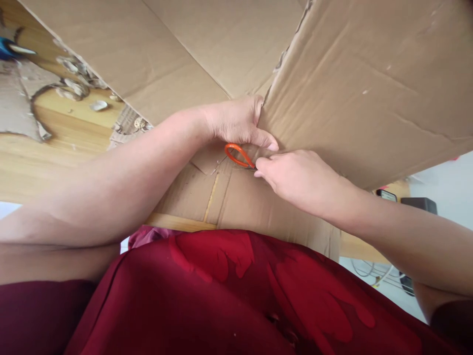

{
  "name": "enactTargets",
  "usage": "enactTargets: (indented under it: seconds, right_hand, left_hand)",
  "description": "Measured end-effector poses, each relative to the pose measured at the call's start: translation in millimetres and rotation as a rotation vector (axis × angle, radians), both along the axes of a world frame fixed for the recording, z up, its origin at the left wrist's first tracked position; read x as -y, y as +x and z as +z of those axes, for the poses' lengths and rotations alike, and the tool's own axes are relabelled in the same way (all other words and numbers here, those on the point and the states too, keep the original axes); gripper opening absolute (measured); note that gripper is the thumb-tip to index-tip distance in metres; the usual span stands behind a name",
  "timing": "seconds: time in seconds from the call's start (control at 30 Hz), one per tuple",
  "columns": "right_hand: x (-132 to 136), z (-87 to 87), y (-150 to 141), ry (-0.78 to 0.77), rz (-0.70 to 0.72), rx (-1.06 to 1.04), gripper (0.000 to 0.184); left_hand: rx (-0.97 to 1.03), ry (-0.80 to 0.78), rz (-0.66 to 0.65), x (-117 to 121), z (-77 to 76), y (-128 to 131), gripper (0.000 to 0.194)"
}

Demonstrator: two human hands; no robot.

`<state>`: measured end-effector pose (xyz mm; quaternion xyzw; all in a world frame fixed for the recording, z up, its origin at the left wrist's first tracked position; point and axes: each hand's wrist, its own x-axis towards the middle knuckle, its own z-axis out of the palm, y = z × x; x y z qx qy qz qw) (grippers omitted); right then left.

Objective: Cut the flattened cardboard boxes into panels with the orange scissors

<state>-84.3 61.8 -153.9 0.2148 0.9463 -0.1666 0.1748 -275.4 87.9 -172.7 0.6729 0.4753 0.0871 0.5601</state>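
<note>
"Where's the smooth, shiny orange loop handle (251, 163)?"
"Just left of the right hand (295, 172). Those fingers pinch its low end. It slants up and left, below the left hand (236, 121)."
"And that left hand?"
"Touching the big, flat, creased brown cardboard sheet (362, 88). I can't tell if it grips."

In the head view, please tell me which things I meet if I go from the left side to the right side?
A blue tool with a pale tip, small crumpled scraps, orange loop, right hand, small dark-framed device, dark grey box.
</note>
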Motion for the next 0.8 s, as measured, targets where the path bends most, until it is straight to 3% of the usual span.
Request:
enactTargets:
  seconds: [0.1, 0.5, 0.67, 0.8]
  right_hand:
    - [-2.6, -1.5, -0.3, 0.002, 0.021, -0.022, 0.023]
    - [-1.5, 0.5, 7.4, -0.002, 0.018, -0.012, 0.019]
    - [0.2, -4.8, 11.5, 0.039, 0.013, -0.042, 0.022]
    - [3.4, -7.8, 15.9, 0.066, -0.019, -0.047, 0.023]
  left_hand:
    - [0.055, -0.06, -0.044, 0.0, 3.2, 0.5, 0.07]
    - [0.117, 0.064, -0.037, -1.3, 6.1, 2.8, 0.062]
    - [0.132, 0.118, 0.009, 0.2, 3.1, 4.2, 0.061]
    - [0.102, 0.048, 0.058, 1.9, 3.1, 5.9, 0.056]
